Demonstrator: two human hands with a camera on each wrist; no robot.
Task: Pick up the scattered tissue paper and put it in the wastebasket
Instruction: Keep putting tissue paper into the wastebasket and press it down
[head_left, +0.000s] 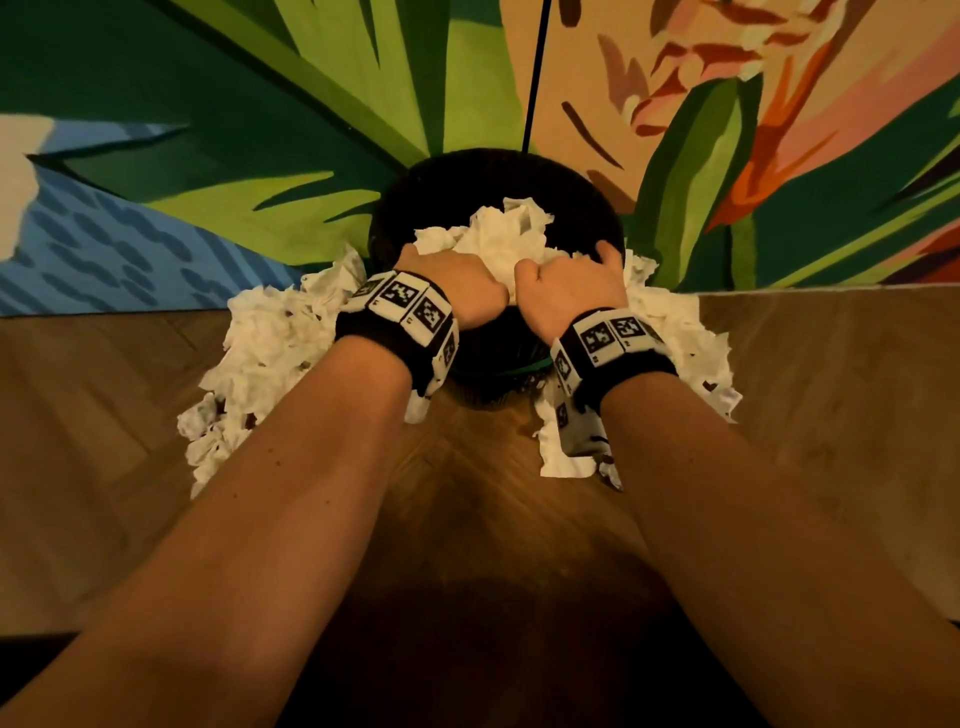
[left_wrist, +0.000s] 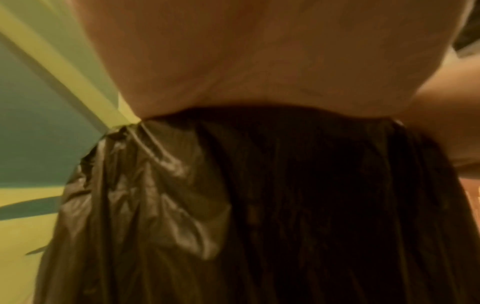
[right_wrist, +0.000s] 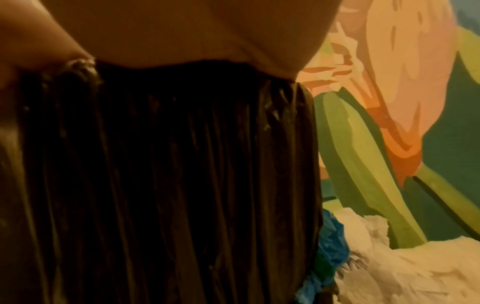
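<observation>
A round wastebasket (head_left: 415, 187) lined with a black bag (left_wrist: 259, 205) stands against the painted wall. A white wad of tissue paper (head_left: 504, 234) sits heaped in its mouth. My left hand (head_left: 457, 283) and right hand (head_left: 571, 280) are side by side over the near rim, fingers curled down into the wad and gripping it. More crumpled tissue lies on the floor in a left pile (head_left: 265, 348) and a right pile (head_left: 685, 332). Both wrist views show only a palm heel (left_wrist: 259, 51) above the bag's pleated outer wall (right_wrist: 168, 185); the fingers are hidden there.
The basket stands on a wooden floor (head_left: 493, 519) at the foot of a leaf-and-flower mural wall (head_left: 234, 156). A thin black cord (head_left: 535, 73) runs down the wall behind the basket. Blue plastic (right_wrist: 332, 242) shows beside loose tissue (right_wrist: 402, 267) at the basket's right foot.
</observation>
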